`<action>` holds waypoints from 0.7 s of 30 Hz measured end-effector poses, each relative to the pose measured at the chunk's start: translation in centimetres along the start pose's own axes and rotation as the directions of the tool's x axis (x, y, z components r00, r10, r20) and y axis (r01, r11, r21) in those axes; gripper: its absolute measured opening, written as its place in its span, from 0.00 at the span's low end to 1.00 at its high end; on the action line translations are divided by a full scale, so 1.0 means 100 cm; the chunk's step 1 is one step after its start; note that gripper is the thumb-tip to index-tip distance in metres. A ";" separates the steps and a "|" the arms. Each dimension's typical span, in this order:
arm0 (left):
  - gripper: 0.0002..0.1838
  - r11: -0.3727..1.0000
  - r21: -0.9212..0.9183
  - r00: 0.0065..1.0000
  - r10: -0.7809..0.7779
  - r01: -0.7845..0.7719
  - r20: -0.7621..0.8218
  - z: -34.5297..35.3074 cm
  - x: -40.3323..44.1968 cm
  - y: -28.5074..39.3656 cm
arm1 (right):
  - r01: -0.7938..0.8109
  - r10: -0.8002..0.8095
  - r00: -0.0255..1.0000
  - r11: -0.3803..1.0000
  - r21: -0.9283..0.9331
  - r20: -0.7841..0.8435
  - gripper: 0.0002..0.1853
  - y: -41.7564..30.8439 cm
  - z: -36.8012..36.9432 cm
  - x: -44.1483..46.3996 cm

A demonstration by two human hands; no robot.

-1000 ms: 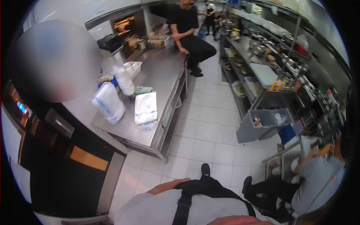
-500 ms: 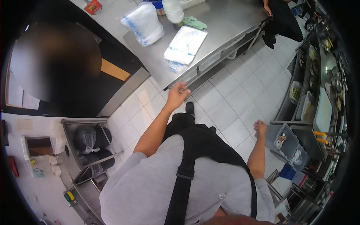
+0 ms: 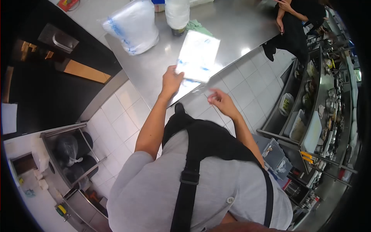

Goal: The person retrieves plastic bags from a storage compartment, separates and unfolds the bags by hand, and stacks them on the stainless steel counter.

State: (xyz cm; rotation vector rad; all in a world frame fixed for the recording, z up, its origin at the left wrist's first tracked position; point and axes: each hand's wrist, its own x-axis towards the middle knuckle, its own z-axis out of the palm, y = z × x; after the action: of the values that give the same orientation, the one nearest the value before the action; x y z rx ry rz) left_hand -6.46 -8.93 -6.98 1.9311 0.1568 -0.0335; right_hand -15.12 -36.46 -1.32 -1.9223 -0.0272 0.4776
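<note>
My left hand (image 3: pixel 172 82) is closed on the near left corner of a flat white pack of plastic bags (image 3: pixel 200 54) with blue print, its thumb on top. The pack is at the front edge of the steel table (image 3: pixel 154 62); I cannot tell whether it is fully lifted. My right hand (image 3: pixel 223 102) is in the air just in front of that edge, fingers apart and bent, holding nothing I can see. Between the hand and the pack hangs some clear plastic film (image 3: pixel 199 91), blurred.
Behind the pack are a bulky bag of white plastic (image 3: pixel 133 29), a white wrapped stack (image 3: pixel 177 13) and a green cloth (image 3: pixel 198 27). A person in black (image 3: pixel 291 29) stands at the table's far right. Shelving with food containers (image 3: pixel 297 125) lines the right side.
My left hand has moved onto the pack and taken hold of its corner. My right hand has come up and inward from the right side. The view has shifted toward the table.
</note>
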 end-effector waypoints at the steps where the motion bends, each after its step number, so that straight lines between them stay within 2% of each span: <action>1: 0.31 0.987 -0.136 0.994 -0.069 0.079 0.080 0.009 -0.004 0.009 | 0.016 -0.021 0.999 0.995 -0.095 -0.047 0.35 -0.012 -0.001 0.006; 2: 0.32 0.951 -0.263 0.980 -0.121 0.160 0.161 0.017 -0.006 0.018 | 0.034 -0.050 0.992 0.989 -0.141 -0.114 0.37 -0.018 0.002 0.013; 3: 0.35 0.985 -0.166 0.994 -0.023 0.041 0.109 0.022 -0.010 0.021 | 0.054 -0.089 0.980 0.980 -0.192 -0.179 0.39 -0.024 0.001 0.020; 4: 0.39 0.998 0.056 0.998 0.007 -0.010 0.068 0.022 -0.016 0.035 | 0.077 -0.139 0.961 0.966 -0.249 -0.241 0.42 -0.027 -0.002 0.029; 6: 0.42 0.940 0.211 0.963 0.267 -0.269 0.037 0.025 -0.024 0.046 | 0.084 -0.156 0.932 0.971 -0.223 -0.328 0.32 -0.001 -0.011 0.054; 8: 0.40 0.907 0.240 0.938 0.342 -0.345 0.056 0.033 -0.028 0.069 | 0.061 -0.123 0.920 0.983 -0.174 -0.372 0.24 0.034 -0.025 0.073; 9: 0.38 0.891 0.261 0.928 0.367 -0.372 0.069 0.039 -0.033 0.075 | 0.097 -0.141 0.898 0.987 -0.125 -0.416 0.11 0.035 -0.029 0.078; 12: 0.24 0.818 0.362 0.893 0.431 -0.447 0.130 0.064 -0.024 0.080 | 0.005 0.007 0.969 0.999 0.048 -0.247 0.08 0.041 -0.055 0.086; 13: 0.11 0.814 0.370 0.890 0.443 -0.448 0.105 0.072 -0.018 0.082 | 0.015 -0.005 0.978 0.999 0.046 -0.209 0.08 0.033 -0.064 0.086; 16: 0.06 0.899 0.294 0.942 0.336 -0.323 0.006 0.076 -0.007 0.099 | 0.139 -0.099 0.930 0.986 0.088 -0.353 0.08 0.001 -0.086 0.077; 17: 0.05 0.926 0.241 0.954 0.301 -0.291 -0.004 0.077 0.000 0.110 | 0.199 -0.172 0.945 0.978 0.069 -0.280 0.09 -0.008 -0.091 0.070; 18: 0.05 0.950 0.183 0.966 0.259 -0.253 -0.005 0.076 0.003 0.121 | 0.238 -0.230 0.968 0.968 0.080 -0.100 0.11 -0.019 -0.089 0.068; 19: 0.04 0.969 0.119 0.976 0.216 -0.215 0.004 0.076 0.003 0.129 | 0.275 -0.282 0.957 0.957 0.095 0.073 0.13 -0.032 -0.085 0.063; 20: 0.04 0.960 0.143 0.971 0.239 -0.239 0.019 0.078 0.004 0.136 | 0.321 -0.337 0.912 0.941 0.106 0.235 0.16 -0.040 -0.085 0.061; 21: 0.03 0.949 0.160 0.962 0.269 -0.271 0.033 0.082 0.004 0.143 | 0.383 -0.377 0.913 0.924 -0.015 0.156 0.19 -0.034 -0.083 0.065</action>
State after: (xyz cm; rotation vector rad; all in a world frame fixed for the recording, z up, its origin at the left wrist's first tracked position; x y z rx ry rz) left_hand -3.84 -21.50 3.33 2.1003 -0.1232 0.1297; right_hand -5.69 -40.89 2.26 -1.8614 -0.5070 0.3578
